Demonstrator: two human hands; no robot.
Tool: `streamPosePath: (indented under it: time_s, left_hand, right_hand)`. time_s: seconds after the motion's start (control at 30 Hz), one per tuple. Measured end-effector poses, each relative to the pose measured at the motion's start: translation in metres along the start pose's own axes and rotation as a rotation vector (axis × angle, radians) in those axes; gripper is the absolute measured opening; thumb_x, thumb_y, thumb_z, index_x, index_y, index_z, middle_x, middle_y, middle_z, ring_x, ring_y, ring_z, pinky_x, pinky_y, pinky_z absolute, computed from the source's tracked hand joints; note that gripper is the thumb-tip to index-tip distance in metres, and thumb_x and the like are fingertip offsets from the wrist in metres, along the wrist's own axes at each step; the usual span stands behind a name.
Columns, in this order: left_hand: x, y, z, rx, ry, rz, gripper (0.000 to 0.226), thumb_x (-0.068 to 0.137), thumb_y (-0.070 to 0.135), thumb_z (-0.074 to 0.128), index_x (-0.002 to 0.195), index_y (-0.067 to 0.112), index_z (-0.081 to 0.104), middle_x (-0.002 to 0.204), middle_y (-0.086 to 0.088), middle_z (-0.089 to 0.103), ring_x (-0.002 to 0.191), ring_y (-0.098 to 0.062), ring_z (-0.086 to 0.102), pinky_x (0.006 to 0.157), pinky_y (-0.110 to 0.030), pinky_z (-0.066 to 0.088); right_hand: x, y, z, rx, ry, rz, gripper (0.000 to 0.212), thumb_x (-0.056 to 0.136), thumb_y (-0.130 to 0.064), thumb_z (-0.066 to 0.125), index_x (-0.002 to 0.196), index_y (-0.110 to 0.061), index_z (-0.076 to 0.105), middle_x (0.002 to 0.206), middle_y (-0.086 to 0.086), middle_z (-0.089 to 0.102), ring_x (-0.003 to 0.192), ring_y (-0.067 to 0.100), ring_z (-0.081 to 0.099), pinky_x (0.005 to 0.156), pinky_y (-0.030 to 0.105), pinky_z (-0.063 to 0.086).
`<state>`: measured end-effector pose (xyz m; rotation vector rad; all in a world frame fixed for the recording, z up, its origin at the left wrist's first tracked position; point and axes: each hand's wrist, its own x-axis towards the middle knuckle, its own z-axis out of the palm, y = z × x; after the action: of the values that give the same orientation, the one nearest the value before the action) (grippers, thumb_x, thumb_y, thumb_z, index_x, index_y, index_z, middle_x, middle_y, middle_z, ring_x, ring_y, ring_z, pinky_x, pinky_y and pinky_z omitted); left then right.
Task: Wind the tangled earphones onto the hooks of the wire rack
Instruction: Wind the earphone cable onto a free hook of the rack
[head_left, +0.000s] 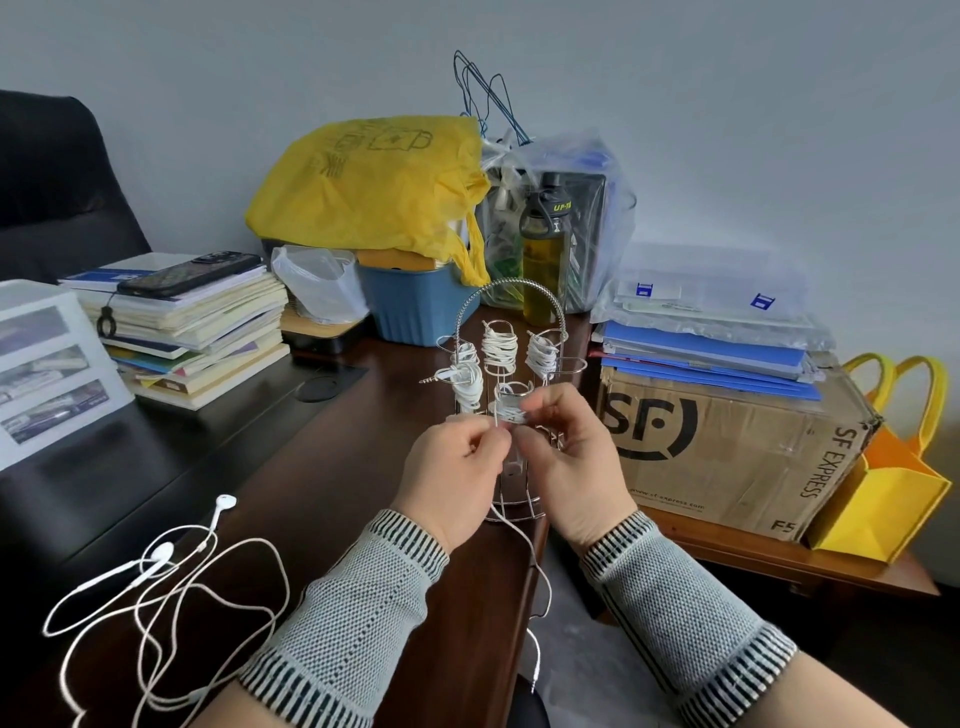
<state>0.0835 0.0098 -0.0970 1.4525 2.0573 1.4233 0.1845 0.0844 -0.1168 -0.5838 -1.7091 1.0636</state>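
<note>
Wire rack (511, 332): chrome, arched handle, upright on dark wood desk (332, 467) near its right edge. Hooks w/ wound white earphones: four bundles visible, e.g. top-centre bundle (500, 349); jack plug sticks out left from the lower-left bundle (465, 387).

Left hand (452, 478): fingers curled, pinching a white cable (524, 540) just in front of rack's lower front hook. Cable trails down from hand, over desk edge, hangs below.

Right hand (566, 457): thumb & fingertips pinched at same hook, on the cable's wound part; exact grip point partly hidden, prob. the cable itself.

Loose earphones (171, 577): white, tangled loops, both earbuds showing, on desk front-left, well apart from rack.

Misc: book stack (208, 338) w/ phone (192, 273) on top, left; yellow bag (363, 187) over blue bin (415, 312) behind rack; bottle (545, 249); SF cardboard box (727, 447) w/ blue folders, right; yellow felt tote (883, 493) far right.
</note>
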Motion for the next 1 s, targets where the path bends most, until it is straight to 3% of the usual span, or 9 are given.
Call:
streamPosePath:
  time_s: [0.17,0.33,0.47,0.53,0.6,0.7,0.83,0.93,1.0]
  left_hand:
    - [0.001,-0.002,-0.001,0.212,-0.081,0.092,0.036,0.093,0.030,0.056,0.059,0.027,0.046,0.085,0.010,0.053,0.073,-0.005,0.050,0.069,-0.024,0.034]
    - [0.002,0.008,-0.011,0.313,-0.108,0.112,0.023,0.090,0.032,0.059,0.068,0.028,0.053,0.087,0.012,0.055,0.079,-0.004,0.054,0.071,-0.024,0.039]
    - [0.007,0.009,-0.029,0.280,-0.156,0.009,0.017,0.081,0.028,0.068,0.069,0.026,0.057,0.071,0.006,0.065,0.068,-0.010,0.062,0.063,-0.027,0.047]
    - [0.009,0.007,-0.038,0.258,-0.204,-0.043,0.015,0.081,0.022,0.070,0.071,0.025,0.058,0.070,0.003,0.070,0.068,-0.011,0.067,0.067,-0.029,0.051]
    - [0.009,0.004,-0.046,0.269,-0.214,-0.066,0.013,0.082,0.019,0.070,0.075,0.025,0.061,0.070,0.005,0.071,0.066,-0.004,0.066,0.064,-0.020,0.048]
    - [0.010,0.005,-0.051,0.255,-0.110,-0.032,0.012,0.082,0.020,0.070,0.076,0.029,0.065,0.071,0.010,0.070,0.067,0.002,0.064,0.063,-0.015,0.046]
    - [0.012,0.019,-0.043,0.098,0.039,0.075,0.015,0.083,0.016,0.070,0.078,0.030,0.068,0.073,0.012,0.069,0.070,0.000,0.065,0.069,-0.016,0.053]
    - [0.019,0.029,-0.033,0.044,0.138,0.101,0.017,0.084,0.018,0.070,0.078,0.034,0.067,0.074,0.015,0.069,0.072,0.000,0.066,0.071,-0.018,0.054]
    - [0.026,0.033,-0.026,0.157,0.193,0.081,0.006,0.086,0.024,0.069,0.083,0.029,0.070,0.075,0.015,0.069,0.074,-0.001,0.065,0.074,-0.023,0.055]
  right_hand:
    - [-0.004,0.007,0.000,-0.110,-0.064,-0.160,0.058,0.079,0.014,0.053,0.096,-0.041,0.063,0.094,-0.018,0.052,0.095,0.006,0.053,0.085,0.014,0.045]
    - [0.001,0.010,-0.001,-0.161,-0.066,-0.112,0.037,0.080,0.001,0.070,0.087,-0.035,0.066,0.092,-0.002,0.053,0.089,0.005,0.054,0.084,0.020,0.049]
    - [0.000,0.006,0.001,-0.092,-0.021,-0.038,0.030,0.080,-0.010,0.075,0.080,-0.038,0.064,0.092,-0.002,0.059,0.086,0.003,0.060,0.082,0.022,0.052]
    - [0.000,0.004,-0.001,-0.056,0.011,-0.005,0.025,0.082,-0.009,0.072,0.081,-0.032,0.065,0.092,-0.001,0.064,0.084,-0.001,0.062,0.078,0.018,0.051]
    - [-0.001,0.001,-0.002,0.029,0.021,0.030,0.016,0.085,-0.005,0.069,0.083,-0.021,0.067,0.088,0.001,0.068,0.075,-0.005,0.062,0.070,0.010,0.049]
    - [0.001,0.002,-0.002,0.176,0.058,0.126,0.009,0.085,-0.005,0.069,0.080,-0.013,0.069,0.078,0.003,0.069,0.066,0.000,0.062,0.061,0.011,0.049]
    - [0.005,0.009,0.000,0.313,0.088,0.259,0.010,0.083,-0.018,0.073,0.073,-0.019,0.073,0.081,0.021,0.069,0.074,0.030,0.062,0.071,0.046,0.058]
    - [0.008,0.003,-0.002,0.406,0.122,0.349,0.020,0.088,-0.013,0.066,0.069,-0.012,0.070,0.075,0.017,0.068,0.066,0.022,0.062,0.053,0.030,0.055]
    - [0.011,-0.001,-0.002,0.441,0.146,0.403,0.023,0.090,-0.013,0.063,0.069,-0.007,0.067,0.068,0.009,0.067,0.060,0.014,0.062,0.047,0.022,0.050]
